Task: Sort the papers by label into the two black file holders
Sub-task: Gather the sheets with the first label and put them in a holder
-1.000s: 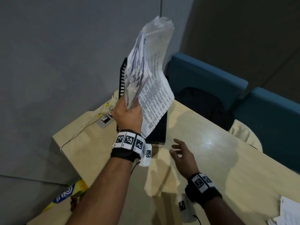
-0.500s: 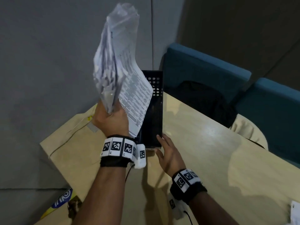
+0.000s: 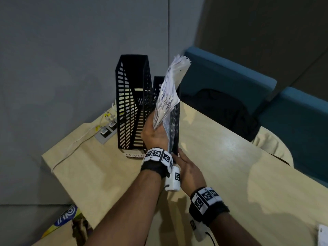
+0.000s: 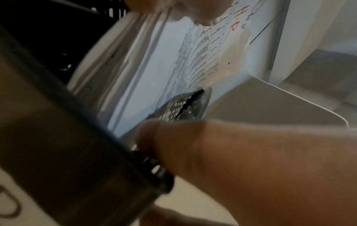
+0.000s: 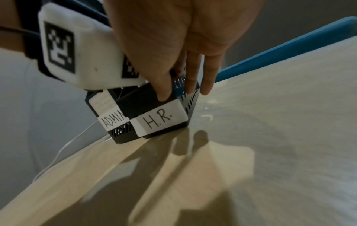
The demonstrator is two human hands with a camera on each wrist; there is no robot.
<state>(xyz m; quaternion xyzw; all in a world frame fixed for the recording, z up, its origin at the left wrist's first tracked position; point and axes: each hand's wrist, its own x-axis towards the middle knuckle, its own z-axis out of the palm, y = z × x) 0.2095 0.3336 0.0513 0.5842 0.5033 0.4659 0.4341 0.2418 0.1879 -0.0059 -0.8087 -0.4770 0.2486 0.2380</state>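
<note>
The ADMIN holder is seen standing empty on the table, uncovered since a moment ago. Just beside it, a stack of papers is clamped in the left hand and has been brought down from high overhead into the mouth of the H.R. holder. The right hand, earlier off the holder, is now pinched around its front corner. Filing is judged under way. The holders' labels are legible only from the right wrist; red "H.R." on a sheet, only from the left wrist.
</note>
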